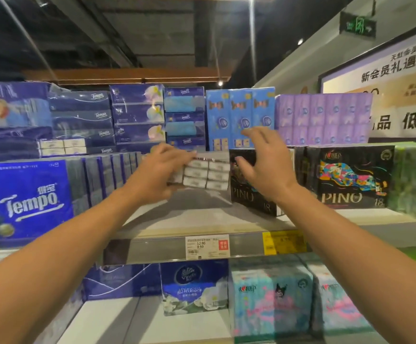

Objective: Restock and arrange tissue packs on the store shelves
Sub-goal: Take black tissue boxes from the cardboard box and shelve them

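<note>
My left hand (158,170) grips the left end of a grey-and-white multipack of small tissue packets (208,173), held above the middle shelf (197,214) in the gap between the blue Tempo packs (25,197) and the black PINO packs (348,177). My right hand (264,162) hovers just right of the multipack with its fingers spread, not gripping anything. It partly hides a black PINO pack (250,197) behind it.
The top shelf carries dark blue Tempo boxes (83,120), light blue packs (240,117) and purple packs (323,117). A price rail with a white tag (207,247) edges the middle shelf. Below stand a Vinda pack (194,286) and pastel packs (269,294).
</note>
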The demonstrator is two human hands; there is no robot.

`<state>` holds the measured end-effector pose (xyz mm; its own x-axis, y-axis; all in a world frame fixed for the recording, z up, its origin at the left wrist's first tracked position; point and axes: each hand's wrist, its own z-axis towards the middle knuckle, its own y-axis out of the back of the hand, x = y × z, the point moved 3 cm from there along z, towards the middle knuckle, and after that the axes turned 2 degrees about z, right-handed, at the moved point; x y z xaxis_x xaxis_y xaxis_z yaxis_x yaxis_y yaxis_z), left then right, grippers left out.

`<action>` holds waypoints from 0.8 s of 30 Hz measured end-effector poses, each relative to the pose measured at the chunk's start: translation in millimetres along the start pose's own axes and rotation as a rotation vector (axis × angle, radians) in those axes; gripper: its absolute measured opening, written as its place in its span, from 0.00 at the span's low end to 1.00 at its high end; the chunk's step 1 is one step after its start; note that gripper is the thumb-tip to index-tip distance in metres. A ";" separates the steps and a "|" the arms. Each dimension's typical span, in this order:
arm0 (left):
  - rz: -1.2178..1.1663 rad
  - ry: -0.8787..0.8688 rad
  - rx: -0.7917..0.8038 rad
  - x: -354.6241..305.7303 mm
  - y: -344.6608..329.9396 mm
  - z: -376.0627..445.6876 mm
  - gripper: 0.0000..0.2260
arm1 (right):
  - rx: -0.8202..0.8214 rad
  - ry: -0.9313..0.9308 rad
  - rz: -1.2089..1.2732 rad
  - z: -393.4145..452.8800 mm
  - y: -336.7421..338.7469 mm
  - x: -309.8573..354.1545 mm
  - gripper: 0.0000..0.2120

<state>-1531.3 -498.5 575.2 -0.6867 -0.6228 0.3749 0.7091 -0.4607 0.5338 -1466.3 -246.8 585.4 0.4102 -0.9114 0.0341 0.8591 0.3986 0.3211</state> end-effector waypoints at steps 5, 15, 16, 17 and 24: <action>0.058 -0.273 -0.022 -6.5 -2.5 -26.7 0.27 | 0.472 -0.252 0.318 17.4 -39.6 36.4 0.40; -0.806 1.134 0.165 25.6 -12.0 -24.2 0.19 | 0.823 -0.722 0.580 -11.6 -78.1 23.2 0.42; -0.758 1.228 0.247 25.0 -16.3 -22.4 0.24 | 0.785 -0.708 0.602 -10.9 -77.3 23.6 0.43; -0.748 1.296 0.320 21.2 -17.5 -20.1 0.25 | 0.745 -0.693 0.627 -10.6 -75.9 25.7 0.46; -1.003 1.134 0.028 31.3 -1.2 7.1 0.20 | 0.354 -0.516 0.727 -9.0 -68.1 15.4 0.52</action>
<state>-1554.8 -513.0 591.7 -0.3778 -0.2170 -0.9001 0.0240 -0.9741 0.2247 -1515.8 -287.0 555.5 0.5482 -0.4196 0.7235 0.2701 0.9075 0.3216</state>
